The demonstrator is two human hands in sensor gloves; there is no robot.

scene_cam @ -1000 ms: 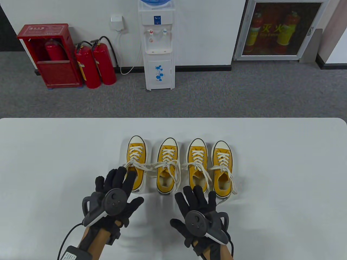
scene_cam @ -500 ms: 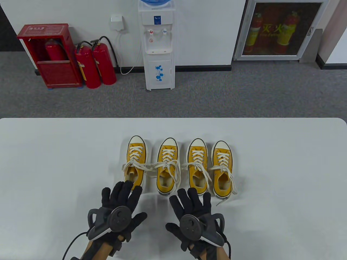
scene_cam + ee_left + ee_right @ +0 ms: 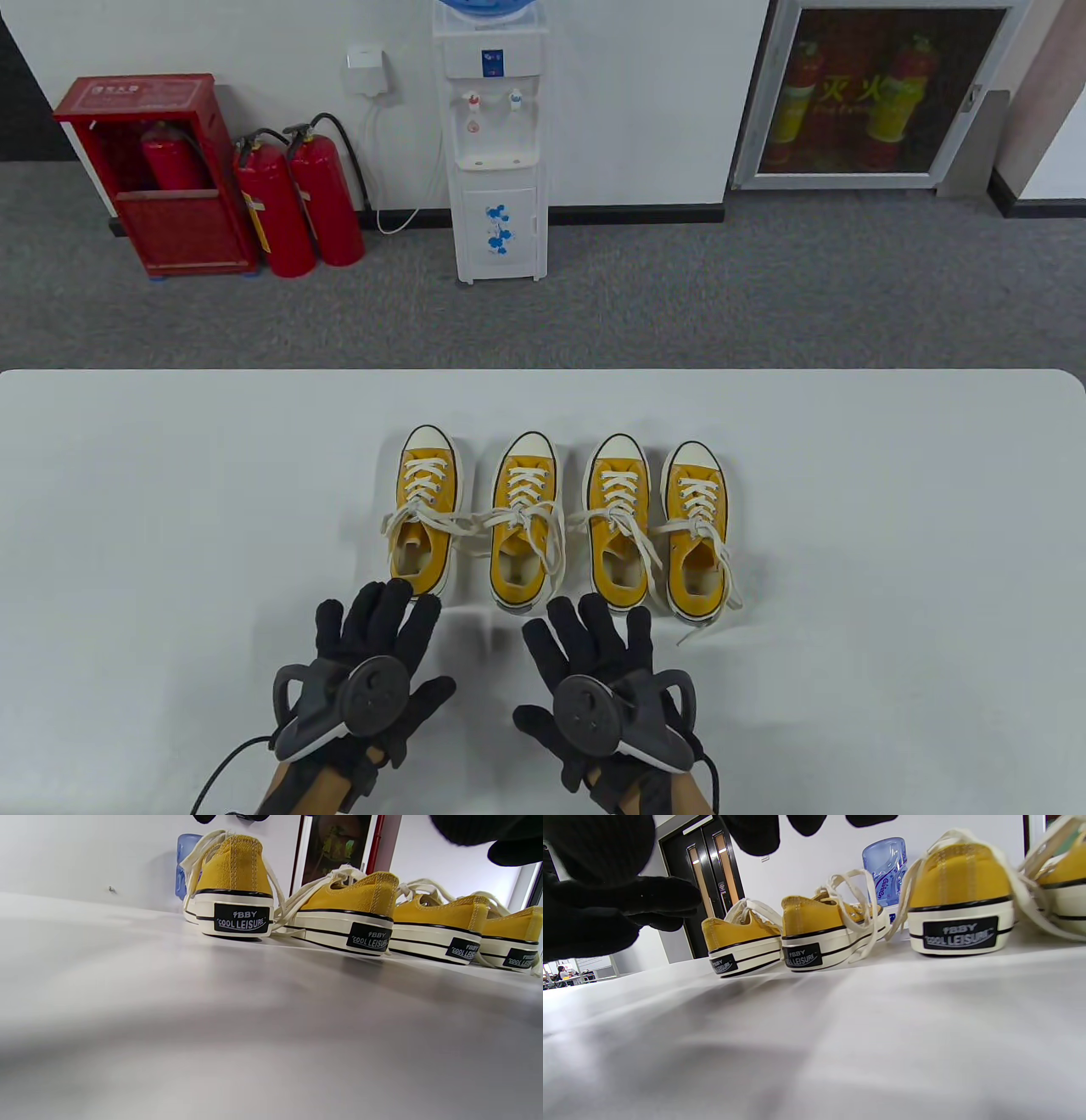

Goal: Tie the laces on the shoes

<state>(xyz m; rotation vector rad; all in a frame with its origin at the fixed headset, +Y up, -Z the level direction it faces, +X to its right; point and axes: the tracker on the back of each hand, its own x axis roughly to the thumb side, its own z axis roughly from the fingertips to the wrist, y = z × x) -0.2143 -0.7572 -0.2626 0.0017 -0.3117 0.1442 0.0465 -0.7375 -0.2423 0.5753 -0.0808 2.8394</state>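
Four yellow sneakers stand in a row, toes pointing away: the leftmost shoe, the second shoe, the third shoe and the rightmost shoe. Their white laces lie loose over the tongues and sides, and one end trails on the table. My left hand lies flat with spread fingers just behind the leftmost shoe's heel, holding nothing. My right hand is also spread and empty, its fingertips near the third shoe's heel.
The white table extends to both sides of the shoes. Beyond its far edge are grey carpet, a water dispenser, red fire extinguishers and a red cabinet.
Both hands have drawn back toward the near edge. The left hand has come off the leftmost shoe's heel area, and the right hand has shifted slightly left. The shoes have not moved.
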